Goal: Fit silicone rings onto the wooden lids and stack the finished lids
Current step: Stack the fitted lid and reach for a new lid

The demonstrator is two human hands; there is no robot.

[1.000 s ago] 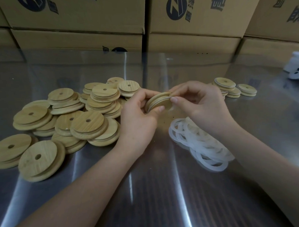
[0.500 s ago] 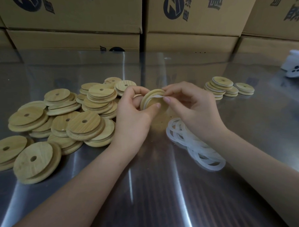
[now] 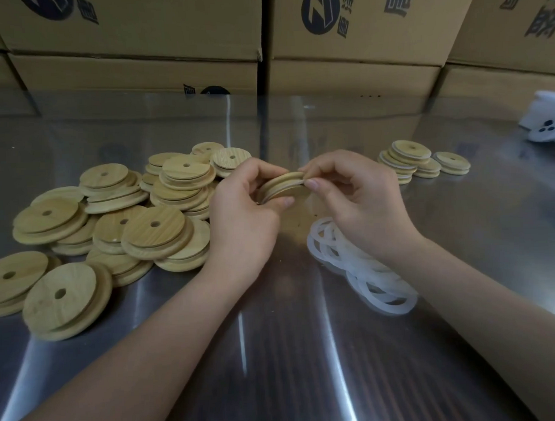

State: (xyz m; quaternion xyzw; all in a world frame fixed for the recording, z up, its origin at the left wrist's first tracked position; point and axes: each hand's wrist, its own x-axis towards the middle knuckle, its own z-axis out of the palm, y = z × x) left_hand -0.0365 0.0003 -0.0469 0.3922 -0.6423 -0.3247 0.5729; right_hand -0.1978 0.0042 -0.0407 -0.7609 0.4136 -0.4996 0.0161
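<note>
Item: wooden lid (image 3: 281, 186), quantity one, held on edge above the centre of the steel table (image 3: 276, 369), its rim groove facing the camera; whether a ring sits in the groove cannot be told. Left hand (image 3: 241, 218): fingers and thumb curled round the lid's left rim. Right hand (image 3: 361, 203): thumb and fingertips pinching the lid's right rim. Bare wooden lids (image 3: 111, 224): a loose overlapping heap at 9 o'clock from the held lid, upwards of twenty, each with a centre hole; the exact count is hidden by overlap, and the heap's near edge touches the left wrist. Silicone rings (image 3: 361, 270): one tangled white heap at 5 o'clock, under the right wrist, number not countable. Finished lids (image 3: 410, 160): three low stacks at 2 o'clock, touching one another, well apart from the hands. White object (image 3: 549, 125): one, at the right edge at 2 o'clock, kind unclear. Cardboard cartons (image 3: 134, 25): at least six, walling the table's far edge at 12 o'clock. Open room: bare steel at 6 o'clock between the forearms, at 4 o'clock beyond the rings, and a strip before the cartons.
</note>
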